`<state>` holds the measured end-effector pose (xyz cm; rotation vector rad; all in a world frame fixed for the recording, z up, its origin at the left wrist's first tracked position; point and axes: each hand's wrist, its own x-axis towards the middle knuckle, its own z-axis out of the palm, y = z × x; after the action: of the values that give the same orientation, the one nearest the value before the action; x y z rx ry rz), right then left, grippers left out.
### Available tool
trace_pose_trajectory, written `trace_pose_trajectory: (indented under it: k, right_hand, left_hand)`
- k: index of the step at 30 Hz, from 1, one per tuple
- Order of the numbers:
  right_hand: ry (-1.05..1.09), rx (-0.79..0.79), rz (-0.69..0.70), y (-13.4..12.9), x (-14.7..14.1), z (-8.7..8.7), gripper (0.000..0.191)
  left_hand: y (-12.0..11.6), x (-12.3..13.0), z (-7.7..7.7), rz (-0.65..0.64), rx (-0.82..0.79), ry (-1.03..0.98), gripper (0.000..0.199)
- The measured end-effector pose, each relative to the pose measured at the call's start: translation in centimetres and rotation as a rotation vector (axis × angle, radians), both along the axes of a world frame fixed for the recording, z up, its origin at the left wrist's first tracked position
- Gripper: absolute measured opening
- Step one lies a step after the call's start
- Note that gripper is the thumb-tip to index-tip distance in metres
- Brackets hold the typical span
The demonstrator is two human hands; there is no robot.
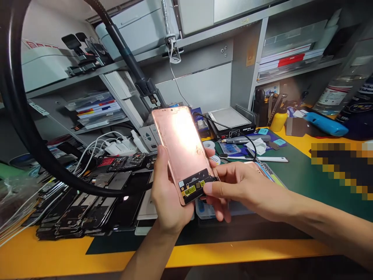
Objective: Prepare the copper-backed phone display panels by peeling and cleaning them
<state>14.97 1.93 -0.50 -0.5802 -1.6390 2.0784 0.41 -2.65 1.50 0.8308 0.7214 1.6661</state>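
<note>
A phone screen panel (182, 144) is held up over the mat, its copper-coloured back facing me and shining under the light. Along its lower end runs a black flex board (194, 187) with yellow-green patches. My left hand (167, 190) is closed around the panel's left edge and lower part, with fingertips showing past the right edge. My right hand (239, 184) pinches the lower right corner, the thumb lying on the flex board. Behind the right hand a clear plastic box (204, 210) is partly covered.
Stacked phone parts (78, 210) fill the left of the bench. A black lamp ring (43, 155) arches close by at left. Farther back stand a heating plate (231, 120), a white-handled brush (271, 159), a yellow bottle (279, 121) and a blue tool (326, 123).
</note>
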Motion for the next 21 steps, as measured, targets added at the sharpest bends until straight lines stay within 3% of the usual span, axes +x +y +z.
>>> trace_pose_trajectory:
  k: [5,9,17,21]
  right_hand:
    - [0.041,0.019,0.019,0.16,0.17,-0.01,0.03]
    - [0.063,-0.024,-0.002,-0.07,-0.15,-0.06,0.03]
    - [0.128,-0.127,0.043,-0.46,-0.55,-0.6,0.025]
    - [0.167,-0.058,-0.075,0.23,0.04,-0.48,0.024]
  left_hand:
    - [0.12,-0.09,-0.23,-0.095,-0.025,-0.034,0.066]
    - [0.12,-0.1,-0.26,-0.095,-0.015,-0.048,0.067]
    - [-0.13,0.12,-0.42,-0.227,-0.037,0.082,0.08]
    - [-0.15,-0.28,-0.63,-0.266,0.031,0.161,0.037]
